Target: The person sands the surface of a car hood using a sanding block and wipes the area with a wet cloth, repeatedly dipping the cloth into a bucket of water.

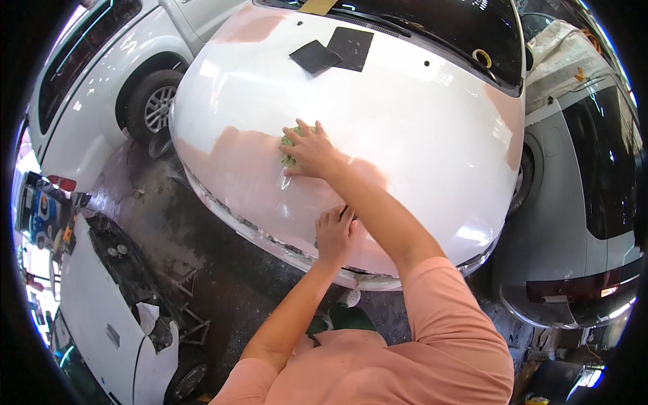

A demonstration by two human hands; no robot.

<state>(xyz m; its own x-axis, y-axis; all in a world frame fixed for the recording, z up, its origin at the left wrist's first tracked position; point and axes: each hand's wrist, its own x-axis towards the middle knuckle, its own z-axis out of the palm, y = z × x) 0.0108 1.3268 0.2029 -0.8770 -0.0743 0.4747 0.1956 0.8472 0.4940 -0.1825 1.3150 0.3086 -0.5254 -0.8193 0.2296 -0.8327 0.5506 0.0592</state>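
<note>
A wadded green cloth [289, 143] lies on the white car hood [398, 128], at the edge of a pinkish patch. My right hand [310, 152] presses it down from above, fingers spread over it and bent round its edge. Nearer to me, my left hand [334, 235] rests low on the hood with curled fingers. A small dark piece [347, 212] shows at its thumb side; its kind is not clear. Dull pink patches [239, 162] cover the front and parts of the sides of the hood.
Two black sheets [352, 48] lie overlapping towards the windshield [445, 27]. A yellow tape roll [482, 58] rests on the glass. A white vehicle [108, 88] stands left, a grey car [567, 189] right. At lower left is a white car part [101, 297] near metal stands.
</note>
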